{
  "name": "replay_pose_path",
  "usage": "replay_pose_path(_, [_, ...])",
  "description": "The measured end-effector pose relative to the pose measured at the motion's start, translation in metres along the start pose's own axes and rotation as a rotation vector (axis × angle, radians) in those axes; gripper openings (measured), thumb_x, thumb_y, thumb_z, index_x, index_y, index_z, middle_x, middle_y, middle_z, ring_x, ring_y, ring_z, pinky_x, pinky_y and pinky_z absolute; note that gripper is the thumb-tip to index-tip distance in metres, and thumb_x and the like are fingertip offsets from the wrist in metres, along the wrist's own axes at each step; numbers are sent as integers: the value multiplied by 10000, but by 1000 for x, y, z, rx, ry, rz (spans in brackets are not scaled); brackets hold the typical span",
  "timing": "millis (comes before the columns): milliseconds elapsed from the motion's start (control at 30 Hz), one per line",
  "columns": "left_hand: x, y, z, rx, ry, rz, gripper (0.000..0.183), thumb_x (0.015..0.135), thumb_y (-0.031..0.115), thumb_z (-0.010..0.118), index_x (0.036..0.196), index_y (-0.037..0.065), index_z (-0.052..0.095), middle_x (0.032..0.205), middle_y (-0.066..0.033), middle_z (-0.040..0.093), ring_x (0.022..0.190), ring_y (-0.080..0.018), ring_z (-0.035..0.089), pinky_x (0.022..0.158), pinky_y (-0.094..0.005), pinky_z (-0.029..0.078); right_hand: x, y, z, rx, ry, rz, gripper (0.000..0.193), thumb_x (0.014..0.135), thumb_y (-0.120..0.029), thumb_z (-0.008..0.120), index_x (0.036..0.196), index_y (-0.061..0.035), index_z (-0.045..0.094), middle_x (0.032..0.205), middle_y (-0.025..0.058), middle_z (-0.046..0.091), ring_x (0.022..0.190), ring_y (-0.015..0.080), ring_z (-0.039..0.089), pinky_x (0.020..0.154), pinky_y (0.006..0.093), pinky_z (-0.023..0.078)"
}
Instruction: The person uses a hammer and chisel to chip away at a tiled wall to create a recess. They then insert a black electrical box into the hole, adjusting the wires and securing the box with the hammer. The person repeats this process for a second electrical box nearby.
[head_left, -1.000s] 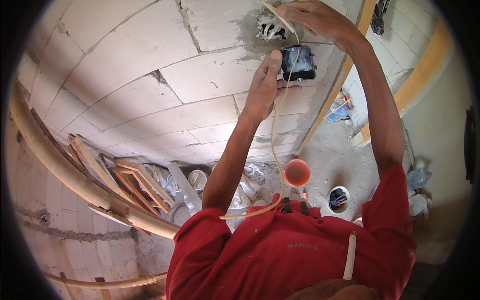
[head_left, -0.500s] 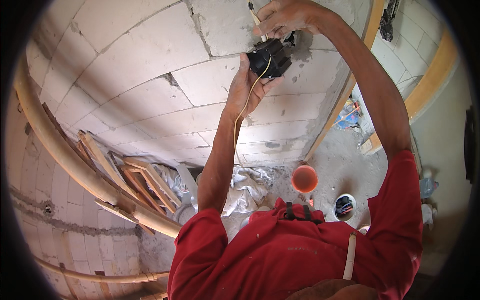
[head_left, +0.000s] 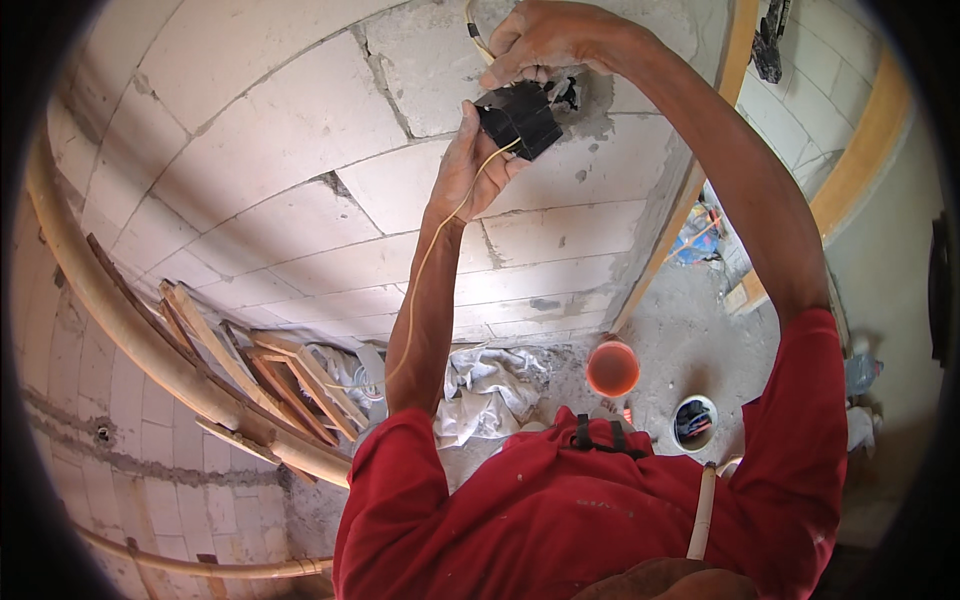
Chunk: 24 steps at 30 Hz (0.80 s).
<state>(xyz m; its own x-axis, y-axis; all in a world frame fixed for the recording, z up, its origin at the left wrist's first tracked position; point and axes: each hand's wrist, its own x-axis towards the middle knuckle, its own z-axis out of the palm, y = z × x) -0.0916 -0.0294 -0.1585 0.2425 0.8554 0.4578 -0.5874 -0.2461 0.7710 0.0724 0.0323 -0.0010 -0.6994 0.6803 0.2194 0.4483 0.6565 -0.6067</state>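
Note:
A black plastic wall box [head_left: 520, 118] is held up against a rough hole [head_left: 585, 95] in the grey block wall [head_left: 290, 130]. My left hand [head_left: 470, 165] grips the box from below and the left. My right hand [head_left: 545, 40] closes over its top edge and pinches a pale yellow cable [head_left: 478, 35] that comes down from above. A thin yellow wire [head_left: 425, 265] runs from the box down along my left forearm toward the floor. Both arms wear short red sleeves.
Wooden planks [head_left: 270, 375] and a long pale pipe [head_left: 120, 320] lean at the wall's foot on the left. A crumpled white cloth [head_left: 490, 390], an orange bucket [head_left: 612, 368] and a small white tub [head_left: 694, 422] sit on the dusty floor. A wooden door frame [head_left: 700, 180] stands right.
The view has shifted so the box and hole sit higher and further left. My left hand has slid from flat on the wall to gripping the box. The box turned in my hands.

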Motion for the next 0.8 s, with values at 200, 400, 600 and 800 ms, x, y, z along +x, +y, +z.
replay_pose_path(200, [-17,18,-7,153,53,-43,746,1054,519,510,1465,-85,356,1374,-260,565,1219,-296,659,971,-376,630,-4,-9,-2,-178,-24,29,313,774,-343,851,843,-52,757,771,43,687,677,145,578,626,309,438])
replay_pose_path(400, [-25,35,35,133,188,14,693,1057,494,525,1411,-89,402,1302,-263,603,1140,-353,695,960,-396,640,-12,-40,-11,-380,-70,81,305,895,-344,770,862,-42,744,808,122,712,785,203,640,762,355,526])
replay_pose_path(600, [-4,48,33,174,109,133,672,1066,497,504,1386,-89,430,1276,-254,609,1126,-326,704,952,-379,644,5,-4,-6,-240,204,-56,654,876,-569,729,1281,-56,690,1161,174,710,990,286,718,881,406,582])
replay_pose_path(800, [-13,57,31,97,97,95,613,1072,475,503,1351,-69,455,1217,-217,646,1065,-291,730,897,-383,665,-48,-34,-8,104,-80,75,855,939,-648,622,1528,-50,460,1444,225,563,1301,371,596,1067,439,547])
